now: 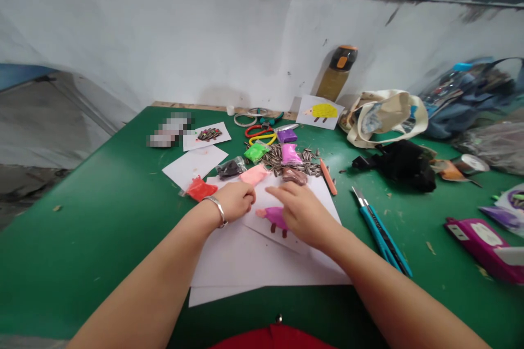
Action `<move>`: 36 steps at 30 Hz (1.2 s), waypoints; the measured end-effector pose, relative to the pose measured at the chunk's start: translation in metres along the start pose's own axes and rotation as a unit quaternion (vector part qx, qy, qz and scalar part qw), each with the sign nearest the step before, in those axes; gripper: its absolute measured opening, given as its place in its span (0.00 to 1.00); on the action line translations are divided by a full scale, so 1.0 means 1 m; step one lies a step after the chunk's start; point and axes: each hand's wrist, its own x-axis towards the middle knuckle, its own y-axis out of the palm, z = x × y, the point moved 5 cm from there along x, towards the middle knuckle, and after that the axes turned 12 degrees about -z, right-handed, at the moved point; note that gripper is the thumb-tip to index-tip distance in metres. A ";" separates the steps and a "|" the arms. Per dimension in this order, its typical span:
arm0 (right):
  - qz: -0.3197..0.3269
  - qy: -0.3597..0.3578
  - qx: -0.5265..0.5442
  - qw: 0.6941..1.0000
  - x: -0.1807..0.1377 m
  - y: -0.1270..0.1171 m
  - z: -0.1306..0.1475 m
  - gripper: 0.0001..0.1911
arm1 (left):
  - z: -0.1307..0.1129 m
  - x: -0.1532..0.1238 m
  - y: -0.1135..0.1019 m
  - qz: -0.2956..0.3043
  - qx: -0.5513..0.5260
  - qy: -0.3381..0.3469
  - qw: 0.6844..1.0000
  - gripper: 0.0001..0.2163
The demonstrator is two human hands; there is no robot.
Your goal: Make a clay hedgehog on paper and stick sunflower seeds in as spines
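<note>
My left hand, with a silver bangle at its wrist, is curled closed just below a light pink clay packet. What its fingertips hold, if anything, is hidden. My right hand has the index finger stretched out towards the left hand, with the other fingers partly bent. Under it lies a flat purple clay animal with a pink snout and brown legs, partly covered by the hand. The animal is on a white sheet of paper. A red clay packet sits left of my left hand.
Beyond the hands lie sunflower seeds, a green packet, a magenta packet, a brown packet and scissors. To the right are an orange clay tool, a teal utility knife and a cloth bag.
</note>
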 end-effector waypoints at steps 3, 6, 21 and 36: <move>0.020 0.074 -0.049 0.996 -0.002 -0.013 -0.021 0.17 | 0.000 0.000 0.000 0.001 0.010 0.008 1.000 0.09; 0.060 0.109 -0.135 0.983 -0.004 -0.020 -0.032 0.13 | 0.000 -0.001 -0.001 -0.002 0.020 0.013 1.000 0.10; -0.021 0.085 -0.047 0.995 0.009 0.008 -0.064 0.15 | -0.007 -0.006 -0.004 -0.008 0.053 0.042 0.998 0.11; -0.024 0.040 -0.083 0.995 -0.008 -0.010 -0.035 0.19 | -0.014 -0.007 -0.001 0.010 0.065 0.094 0.993 0.14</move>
